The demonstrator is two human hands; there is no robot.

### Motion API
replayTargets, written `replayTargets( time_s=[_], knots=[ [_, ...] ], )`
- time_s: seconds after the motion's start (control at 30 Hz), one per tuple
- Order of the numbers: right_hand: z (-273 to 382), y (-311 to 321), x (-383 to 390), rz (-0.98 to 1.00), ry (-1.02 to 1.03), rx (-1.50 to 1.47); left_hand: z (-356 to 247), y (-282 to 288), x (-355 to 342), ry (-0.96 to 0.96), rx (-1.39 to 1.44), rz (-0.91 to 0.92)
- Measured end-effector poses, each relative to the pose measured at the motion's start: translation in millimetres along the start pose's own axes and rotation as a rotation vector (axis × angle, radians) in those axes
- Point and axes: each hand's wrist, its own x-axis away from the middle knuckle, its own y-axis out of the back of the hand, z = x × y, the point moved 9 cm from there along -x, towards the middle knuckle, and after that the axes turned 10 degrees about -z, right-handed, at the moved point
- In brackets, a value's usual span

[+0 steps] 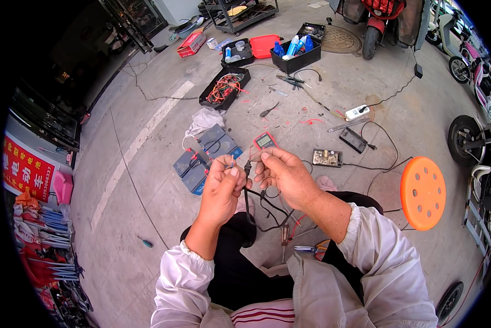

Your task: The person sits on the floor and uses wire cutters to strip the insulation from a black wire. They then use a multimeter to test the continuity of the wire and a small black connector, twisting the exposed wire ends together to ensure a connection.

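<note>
My left hand (pixel 223 185) is closed in a pinch on thin wires of a black cable (pixel 249 202), and short wire ends stick up above its fingertips. Close beside it, my right hand (pixel 290 177) pinches another thin wire by the dark upper end of the same cable. From between the hands the cable hangs down in loops toward my knees. Just beyond the fingers lies a red multimeter (pixel 265 140) with a grey screen. Dark battery blocks (pixel 219 141) with blue lower sides lie to the left of it. Between my feet are a screwdriver (pixel 285 236) and pliers (pixel 320 250).
An orange stool (pixel 423 193) stands at the right. A circuit board (pixel 327 158), a black charger case (pixel 353 140) and a white power strip (pixel 357 112) lie on the floor. Farther off are a tray of wires (pixel 210 98), a black toolbox (pixel 296 61) and a scooter (pixel 372 33).
</note>
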Motion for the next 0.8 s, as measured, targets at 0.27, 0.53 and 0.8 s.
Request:
replayTargets(
  time_s=[0.27,0.53,0.8],
  knots=[
    [0.4,2.1,-0.7,-0.010,0.007,0.001,-3.3,-1.3,0.1,-0.013,0.041,0.041],
    [-2.0,5.0,-2.6,-0.019,0.017,-0.010,-5.0,-4.0,1.2,0.006,0.169,0.103],
    [-0.9,4.6,-0.6,-0.008,0.013,0.001,-3.4,-1.1,0.2,0.005,0.157,0.111]
  ],
)
